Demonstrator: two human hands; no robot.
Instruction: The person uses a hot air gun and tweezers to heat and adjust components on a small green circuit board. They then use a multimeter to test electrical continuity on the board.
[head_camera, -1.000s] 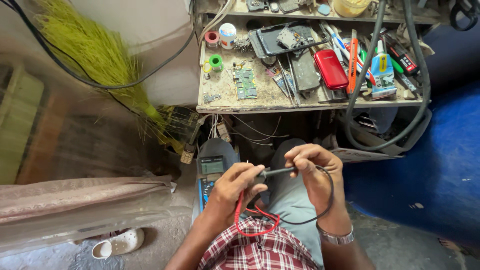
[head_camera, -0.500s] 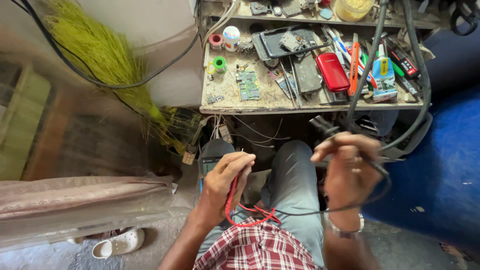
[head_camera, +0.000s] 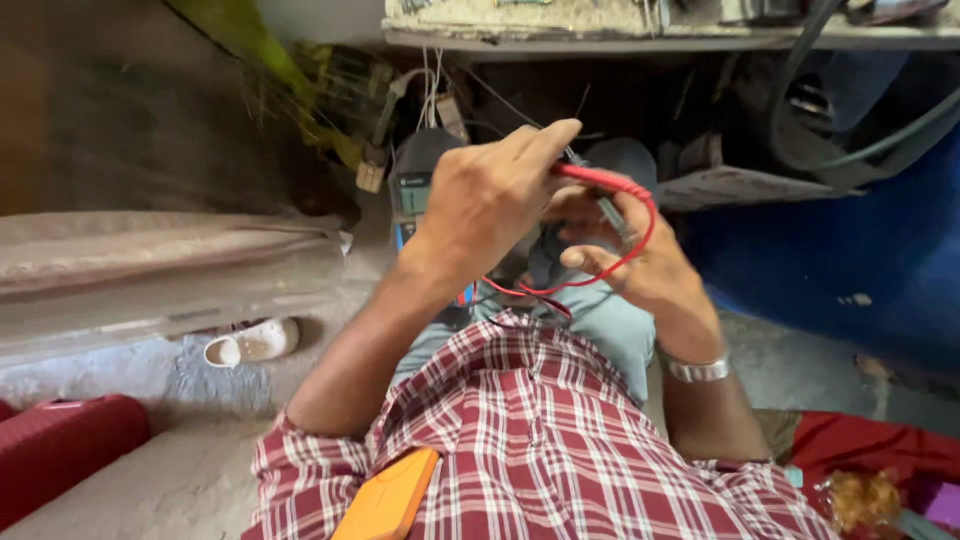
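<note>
My left hand (head_camera: 490, 200) is raised over my lap and pinches the end of a red test lead (head_camera: 600, 180). The red wire (head_camera: 640, 235) loops down and round my right hand (head_camera: 640, 270), which sits just behind and touches the left. My right fingers close on a thin grey probe (head_camera: 612, 212) and the wire loop. A blue-grey handheld meter (head_camera: 412, 192) lies on my knee, mostly hidden behind my left hand. I wear a red plaid shirt (head_camera: 540, 440) and a metal bracelet (head_camera: 697, 370).
A cluttered workbench edge (head_camera: 650, 35) runs along the top with cables hanging below. Thick black hoses (head_camera: 800, 130) and a blue surface (head_camera: 850, 240) are at right. A white shoe (head_camera: 250, 343), a red case (head_camera: 60, 440) and an orange object (head_camera: 390, 495) lie nearer me.
The view has tilted down from the bench to my lap. My right hand, stretched out to the right with a wire, has come back to meet the left, with the red lead looped between them.
</note>
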